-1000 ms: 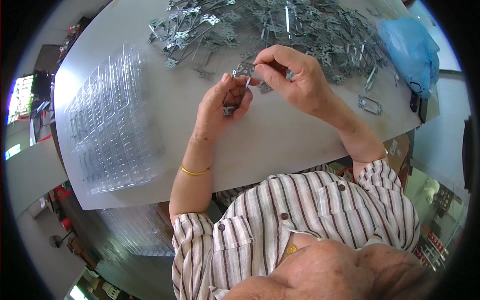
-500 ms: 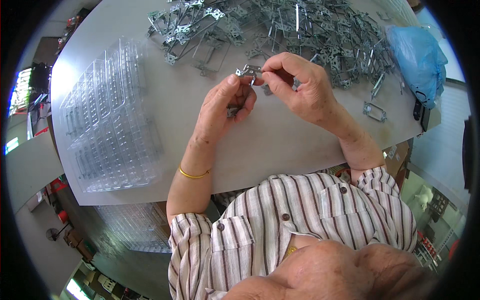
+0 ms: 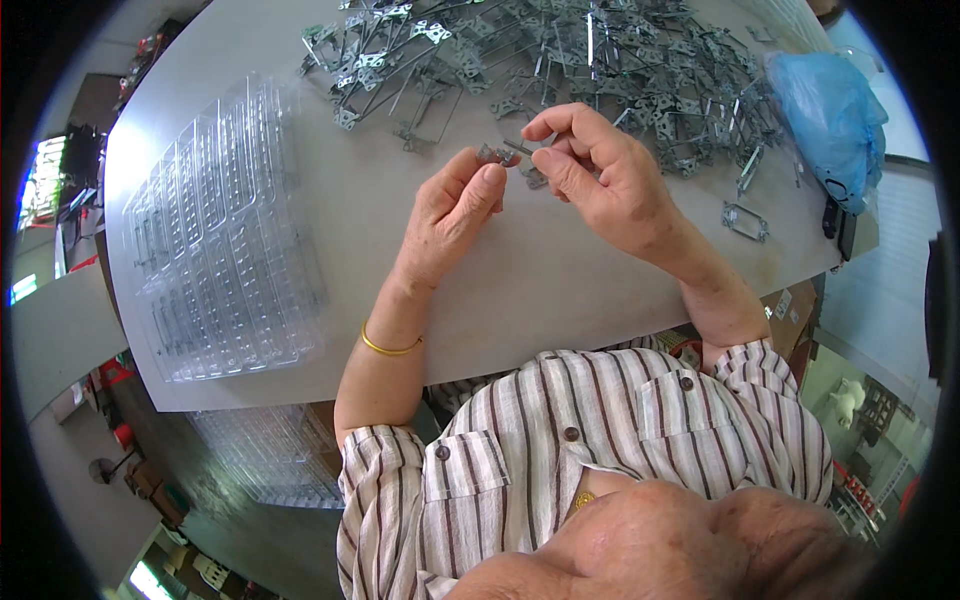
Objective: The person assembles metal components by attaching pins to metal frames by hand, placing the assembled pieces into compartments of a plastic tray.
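Note:
My left hand (image 3: 452,212) is closed, its thumb and fingers pinching a small silvery metal bracket (image 3: 493,154) above the table. Much of that bracket is hidden by the fingers. From it a thin dark metal strip (image 3: 518,147) sticks out toward my right hand (image 3: 605,182). There the thumb tip is right at the strip's end, with the index finger raised apart from it. Whether the thumb touches the strip is hard to make out. Beyond both hands lies a tangled heap of metal brackets and wire frames (image 3: 560,55).
Clear plastic blister trays (image 3: 225,240) lie on the left of the white table (image 3: 520,300). A blue plastic bag (image 3: 832,125) sits at the right edge. One rectangular metal frame (image 3: 745,222) lies apart, nearer me. More clear trays (image 3: 268,455) are stacked below the table.
My left hand has turned and its thumb has come over the bracket, covering more of it. The right index finger has lifted away from the thumb, leaving a gap.

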Demonstrator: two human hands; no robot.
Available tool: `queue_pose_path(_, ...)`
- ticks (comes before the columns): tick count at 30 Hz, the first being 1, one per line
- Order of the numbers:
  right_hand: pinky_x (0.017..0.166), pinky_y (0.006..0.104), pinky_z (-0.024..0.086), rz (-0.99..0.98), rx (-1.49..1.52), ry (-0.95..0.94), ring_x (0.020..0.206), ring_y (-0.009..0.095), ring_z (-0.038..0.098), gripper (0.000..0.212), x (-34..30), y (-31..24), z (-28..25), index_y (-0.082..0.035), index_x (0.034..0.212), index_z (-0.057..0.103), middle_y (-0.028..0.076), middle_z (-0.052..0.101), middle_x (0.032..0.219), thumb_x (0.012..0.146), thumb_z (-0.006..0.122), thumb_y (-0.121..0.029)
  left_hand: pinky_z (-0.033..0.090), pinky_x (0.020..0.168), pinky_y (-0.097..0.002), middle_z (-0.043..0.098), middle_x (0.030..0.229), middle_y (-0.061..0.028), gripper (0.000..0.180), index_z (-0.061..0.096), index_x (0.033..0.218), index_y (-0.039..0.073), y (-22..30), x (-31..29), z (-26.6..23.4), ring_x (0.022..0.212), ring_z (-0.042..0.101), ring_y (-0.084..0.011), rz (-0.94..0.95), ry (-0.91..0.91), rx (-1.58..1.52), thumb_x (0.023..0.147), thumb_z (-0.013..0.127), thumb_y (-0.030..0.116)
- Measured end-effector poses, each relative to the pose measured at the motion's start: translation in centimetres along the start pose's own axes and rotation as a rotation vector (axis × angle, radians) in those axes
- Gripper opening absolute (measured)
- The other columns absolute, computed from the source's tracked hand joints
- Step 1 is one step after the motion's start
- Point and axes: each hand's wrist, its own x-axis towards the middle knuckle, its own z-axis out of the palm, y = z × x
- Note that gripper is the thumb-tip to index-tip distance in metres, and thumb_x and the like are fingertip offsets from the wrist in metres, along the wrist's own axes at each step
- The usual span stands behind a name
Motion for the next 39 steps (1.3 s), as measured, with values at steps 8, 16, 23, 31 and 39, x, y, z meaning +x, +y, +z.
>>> queue_pose_path(8,0.061,0.0240,0.047,0.228,0.321,-0.153,0.069,0.006,0.058,0.018,-0.3,0.3,0.2,-0.001,0.110,0.061,0.001,0.062,0.075,0.102,0.059,-0.017,0.033,0.057,-0.0215,0.050,0.076,0.0051,0.032,0.061,0.099,0.002,-0.7,-0.4,-0.2,0.067,0.040,-0.0042,0.042,-0.067,0.180,0.104,0.057,0.033)
queue_pose_path(16,0.050,0.0314,0.044,-0.116,-0.189,0.012,0.052,0.015,0.057,0.012,-0.8,1.1,-0.1,-0.005,0.094,0.061,0.007,0.058,0.061,0.095,0.066,-0.015,0.041,0.057,-0.0305,0.050,0.067,-0.0054,0.033,0.065,0.104,-0.001,-0.3,-0.4,0.5,0.061,0.045,-0.0146,0.104,-0.084,0.382,0.096,0.068,0.031)
queue_pose_path(23,0.046,0.0340,0.043,-0.164,-0.210,0.104,0.048,0.022,0.058,0.011,-0.9,1.3,0.0,-0.007,0.088,0.059,0.009,0.059,0.061,0.094,0.065,-0.013,0.044,0.057,-0.0348,0.056,0.069,-0.0116,0.032,0.066,0.108,-0.002,0.2,-0.4,0.5,0.058,0.052,-0.0226,0.177,-0.186,0.518,0.093,0.069,0.026)
queue_pose_path(31,0.048,0.0286,0.042,-0.019,0.049,0.148,0.052,0.010,0.053,0.010,-0.8,1.8,-0.2,-0.006,0.096,0.057,0.005,0.059,0.063,0.098,0.064,-0.013,0.035,0.054,-0.0258,0.057,0.071,-0.0030,0.037,0.067,0.109,-0.004,0.4,-0.7,-0.1,0.058,0.045,-0.0106,-0.109,-0.211,0.193,0.100,0.057,0.031)
queue_pose_path(39,0.051,0.0272,0.044,-0.084,-0.027,0.068,0.058,0.010,0.058,0.008,-1.0,2.5,0.4,-0.006,0.100,0.060,0.004,0.062,0.067,0.096,0.065,-0.010,0.028,0.048,-0.0228,0.052,0.066,-0.0025,0.055,0.065,0.115,-0.006,0.8,-0.1,-0.6,0.052,0.039,-0.0077,-0.128,-0.032,-0.211,0.105,0.041,0.043)
